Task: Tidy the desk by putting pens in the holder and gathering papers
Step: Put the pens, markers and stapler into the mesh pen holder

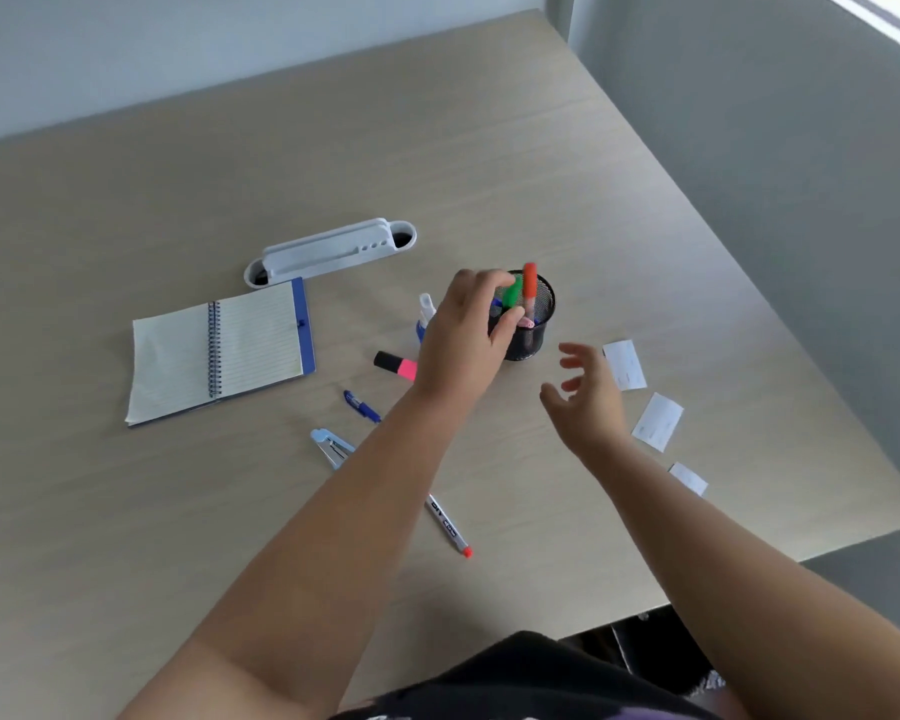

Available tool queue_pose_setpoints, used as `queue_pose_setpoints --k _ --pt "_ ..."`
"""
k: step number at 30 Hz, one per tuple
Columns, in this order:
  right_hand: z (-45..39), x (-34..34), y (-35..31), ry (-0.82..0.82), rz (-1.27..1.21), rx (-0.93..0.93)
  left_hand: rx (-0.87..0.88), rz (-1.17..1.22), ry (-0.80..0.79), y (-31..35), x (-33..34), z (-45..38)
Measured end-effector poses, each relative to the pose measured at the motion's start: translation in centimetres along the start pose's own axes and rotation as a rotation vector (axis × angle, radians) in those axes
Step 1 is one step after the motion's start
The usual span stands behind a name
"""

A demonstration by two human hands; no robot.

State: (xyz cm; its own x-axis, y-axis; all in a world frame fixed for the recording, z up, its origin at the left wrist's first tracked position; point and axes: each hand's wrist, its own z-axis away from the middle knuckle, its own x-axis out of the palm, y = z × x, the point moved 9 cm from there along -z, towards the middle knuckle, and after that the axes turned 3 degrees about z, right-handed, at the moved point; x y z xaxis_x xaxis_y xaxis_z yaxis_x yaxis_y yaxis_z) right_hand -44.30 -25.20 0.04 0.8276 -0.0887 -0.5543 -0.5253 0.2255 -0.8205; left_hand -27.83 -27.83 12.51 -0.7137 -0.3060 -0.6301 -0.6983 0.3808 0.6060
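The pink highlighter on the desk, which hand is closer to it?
Left. The left hand hovers right beside the pink highlighter, reaching the mesh holder. The right hand is farther away, past the holder.

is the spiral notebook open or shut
Open: the spiral notebook lies flat on the desk, lined pages spread either side of its coil.

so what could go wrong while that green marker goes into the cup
1. The left hand leans over the mesh pen holder rim while placing the green marker; a nudge could tip the light cup, spilling the orange marker.
2. The left forearm crosses above the pink highlighter and the blue pen, so pulling back low might sweep them.
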Motion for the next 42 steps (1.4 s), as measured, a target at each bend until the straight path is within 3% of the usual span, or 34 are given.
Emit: queue_pose_setpoints --k 2,4,7,9,12,16,19,24,27,29,32,35,39,42 --pt "0.9 1.6 0.1 -0.076 0.037 -0.010 0.127 0.021 0.114 1.1 -2.5 1.4" --pt "2.0 4.1 -0.5 -0.210 0.107 -0.029 0.144 0.024 0.173 -0.2 -4.6 3.7" --pt "5.1 9.2 -2.0 -0.529 0.274 -0.122 -0.189 -0.064 0.091 -7.7 -5.4 7.2" --pt "7.6 12.4 -2.2 -0.706 0.404 -0.172 -0.464 -0.219 -0.081 -13.7 -4.8 9.3" --pt "9.4 15.2 -1.8 -0.789 0.614 -0.202 -0.689 -0.406 -0.359 -18.8 -3.9 11.0" --pt "8.6 14.5 -1.3 -0.725 0.676 -0.147 -0.716 -0.341 -0.529 -20.2 -2.6 10.9" --pt "6.4 10.8 -2.5 -0.582 0.535 -0.159 -0.624 -0.356 -0.583 -20.3 -2.6 10.4" --pt "1.2 -1.1 -8.1 -0.013 0.067 -0.161 -0.403 -0.446 -0.736 -19.1 -2.4 10.0" --pt "-1.6 -5.6 -10.3 0.199 -0.075 -0.199 -0.288 -0.495 -0.772 -16.9 -2.6 9.4" --pt "-3.3 -6.0 -10.1 0.209 -0.081 -0.180 -0.305 -0.415 -0.728 -14.8 -3.2 8.6" --pt "-5.3 -4.6 -8.3 0.136 -0.023 -0.136 -0.305 -0.104 -0.565 -10.0 -4.5 6.7" --pt "-5.4 -2.9 -6.5 0.087 0.048 -0.111 -0.172 0.045 -0.402 -4.8 -5.3 4.1" --pt "-1.5 -3.0 -6.5 0.258 -0.043 -0.290 0.014 -0.033 -0.108 0.0 -6.1 0.1" --pt "0.8 0.2 -5.4 0.122 -0.006 -0.288 0.064 -0.152 -0.031 0.5 -4.3 -2.3"
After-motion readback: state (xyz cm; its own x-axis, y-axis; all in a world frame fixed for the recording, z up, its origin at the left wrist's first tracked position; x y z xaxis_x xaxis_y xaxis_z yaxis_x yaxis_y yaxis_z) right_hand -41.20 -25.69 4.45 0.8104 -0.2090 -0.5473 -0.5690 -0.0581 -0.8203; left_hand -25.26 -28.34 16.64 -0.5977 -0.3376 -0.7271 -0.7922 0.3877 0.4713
